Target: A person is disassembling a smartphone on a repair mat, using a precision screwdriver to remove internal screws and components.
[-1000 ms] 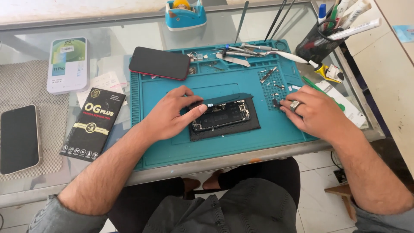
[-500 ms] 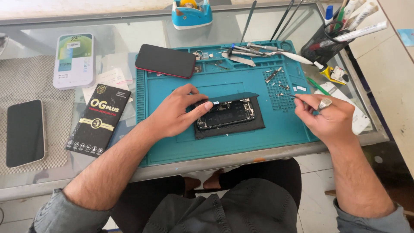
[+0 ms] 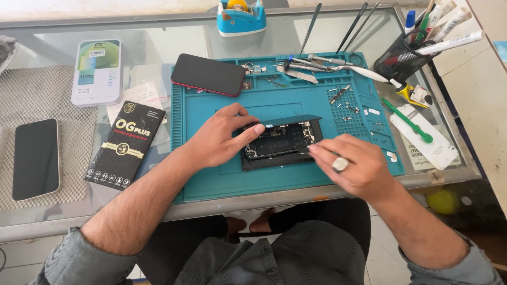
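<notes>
Over the opened phone (image 3: pixel 280 141), the right hand (image 3: pixel 351 168) has returned from the screws.

A glass tabletop (image 3: pixel 158 31) with a metal rim stands over a pale tiled floor (image 3: pixel 385 248), daylight falling evenly.

Bright, even daylight fills the sharp frame; the glass table (image 3: pixel 158 31) shows pale glare, shadows stay soft, and the edges bow slightly.
</notes>
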